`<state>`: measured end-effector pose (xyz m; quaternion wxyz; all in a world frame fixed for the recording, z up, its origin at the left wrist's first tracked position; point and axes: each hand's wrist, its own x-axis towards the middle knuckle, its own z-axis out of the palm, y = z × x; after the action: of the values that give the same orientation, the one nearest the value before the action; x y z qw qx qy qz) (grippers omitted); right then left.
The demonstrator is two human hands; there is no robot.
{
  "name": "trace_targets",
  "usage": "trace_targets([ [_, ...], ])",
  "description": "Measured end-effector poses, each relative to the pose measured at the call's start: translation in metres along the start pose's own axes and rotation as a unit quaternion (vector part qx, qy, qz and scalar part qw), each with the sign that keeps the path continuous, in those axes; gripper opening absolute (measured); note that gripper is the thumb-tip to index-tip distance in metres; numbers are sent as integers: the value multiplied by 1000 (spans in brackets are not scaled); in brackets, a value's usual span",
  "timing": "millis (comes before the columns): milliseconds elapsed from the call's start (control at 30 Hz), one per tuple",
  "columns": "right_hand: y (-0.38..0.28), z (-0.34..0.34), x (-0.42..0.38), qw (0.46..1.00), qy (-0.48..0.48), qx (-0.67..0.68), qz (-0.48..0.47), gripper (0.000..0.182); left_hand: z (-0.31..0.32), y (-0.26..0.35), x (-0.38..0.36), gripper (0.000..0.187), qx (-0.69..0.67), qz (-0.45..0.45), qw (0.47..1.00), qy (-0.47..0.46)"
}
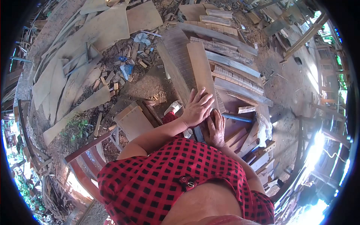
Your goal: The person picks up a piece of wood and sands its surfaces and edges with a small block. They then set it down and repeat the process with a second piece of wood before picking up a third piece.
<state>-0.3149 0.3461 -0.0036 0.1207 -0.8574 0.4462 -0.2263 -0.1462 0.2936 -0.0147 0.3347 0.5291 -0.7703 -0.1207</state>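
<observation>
A long, light-brown wooden plank (198,63) points away from me and rests on a darker, lined wooden surface (180,52). My left hand (198,108) lies on the near part of the plank with its fingers spread. Just to its right and closer to my body, my right hand (216,129) rests at the plank's near end, its fingers stretched out and its thumb hard to see. Neither hand visibly wraps round anything. A narrow wooden beam (172,71) runs along the left side of the dark surface.
To the right, several planks (236,63) lie stacked in rows. Thin wooden sheets (101,28) spread across the ground at upper left, near wood scraps and blue plastic (126,70). A slatted chair (88,159) stands at my left. A white plastic bag (264,129) hangs at right.
</observation>
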Motion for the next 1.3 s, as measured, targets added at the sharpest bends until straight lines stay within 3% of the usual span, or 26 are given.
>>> trace_targets([
  [200,23,22,89,1000,-1,-19,17,57,-6,-69,75,37,56,44,997,0],
  [333,45,50,202,996,86,-39,-2,52,-1,-151,165,33,117,65,991,27],
  [500,67,67,269,995,74,31,60,46,-7,-190,224,28,114,-7,993,-30],
  [633,64,64,255,993,103,48,33,48,-7,-179,208,29,94,7,995,27],
  [700,50,57,233,994,107,-15,15,52,-10,-164,183,30,97,19,994,42],
  [833,11,25,171,996,15,-49,69,65,-9,-129,128,27,61,44,993,96],
  [967,22,26,143,999,-19,-35,27,72,-21,-101,97,29,86,13,988,124],
  [1300,32,48,196,997,-5,-6,-71,75,-31,-141,109,30,117,-48,979,159],
])
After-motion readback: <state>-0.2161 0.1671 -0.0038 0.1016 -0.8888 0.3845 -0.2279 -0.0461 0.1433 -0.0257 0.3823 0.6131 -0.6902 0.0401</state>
